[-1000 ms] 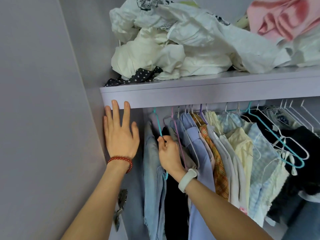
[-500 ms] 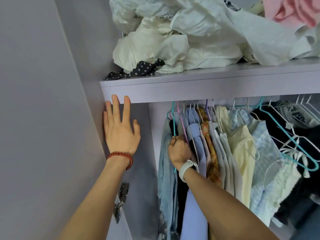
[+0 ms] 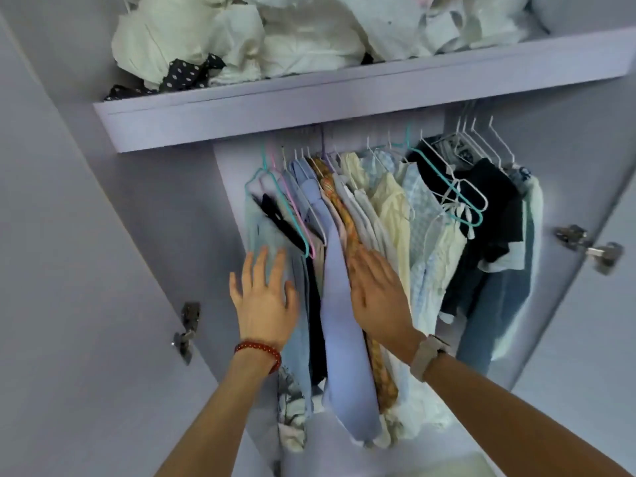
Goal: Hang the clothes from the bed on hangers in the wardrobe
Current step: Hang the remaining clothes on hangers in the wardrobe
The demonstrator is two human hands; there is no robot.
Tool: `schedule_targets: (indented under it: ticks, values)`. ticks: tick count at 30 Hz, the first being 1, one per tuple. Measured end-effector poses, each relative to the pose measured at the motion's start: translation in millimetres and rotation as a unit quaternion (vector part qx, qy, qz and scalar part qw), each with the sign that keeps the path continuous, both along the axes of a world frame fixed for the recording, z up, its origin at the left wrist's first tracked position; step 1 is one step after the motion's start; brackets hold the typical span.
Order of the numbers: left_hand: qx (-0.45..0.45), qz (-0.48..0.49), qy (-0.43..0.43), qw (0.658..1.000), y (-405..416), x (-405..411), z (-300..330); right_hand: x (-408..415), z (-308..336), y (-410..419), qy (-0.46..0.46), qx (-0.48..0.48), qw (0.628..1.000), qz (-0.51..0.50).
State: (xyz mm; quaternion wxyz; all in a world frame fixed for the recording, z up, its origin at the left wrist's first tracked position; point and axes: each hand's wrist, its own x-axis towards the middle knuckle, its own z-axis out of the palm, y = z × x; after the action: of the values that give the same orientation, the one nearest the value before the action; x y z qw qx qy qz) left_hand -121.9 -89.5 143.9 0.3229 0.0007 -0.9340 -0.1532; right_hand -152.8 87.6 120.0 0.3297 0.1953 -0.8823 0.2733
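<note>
Inside a lilac-painted wardrobe (image 3: 344, 108), a person's left hand (image 3: 265, 297), fingers straight and spread, presses flat against a pale blue denim garment (image 3: 272, 235) at the left end of the row, centre of the frame. The right hand (image 3: 378, 294), also flat and released, lies on an orange plaid shirt (image 3: 344, 215), just beside a long lavender shirt (image 3: 340, 321) hanging between the two hands. Teal and pink wire hangers (image 3: 275, 187) hang above. Crumpled white clothes (image 3: 241, 39) fill the shelf at upper centre.
</note>
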Motion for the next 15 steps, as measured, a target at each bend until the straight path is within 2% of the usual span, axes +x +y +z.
schedule_targets:
  ticks: [4, 7, 12, 15]
  values:
    - [-0.016, -0.099, -0.101, 0.990, 76.4, 31.3, -59.2, 73.8, -46.2, 91.0, -0.107, 0.060, 0.985, -0.118]
    - [-0.022, -0.198, -0.179, 0.963, 150.3, 65.3, -93.8, 141.8, -76.7, 162.9, -0.215, 0.055, 0.956, -0.194]
    - [-0.039, -0.392, -0.258, 0.882, 277.1, 125.3, -133.9, 253.2, -117.9, 268.7, -0.294, -0.012, 0.892, -0.342]
    - [-0.039, -0.482, -0.301, 0.822, 354.9, 161.7, -141.9, 314.8, -135.5, 329.9, -0.337, -0.082, 0.839, -0.419]
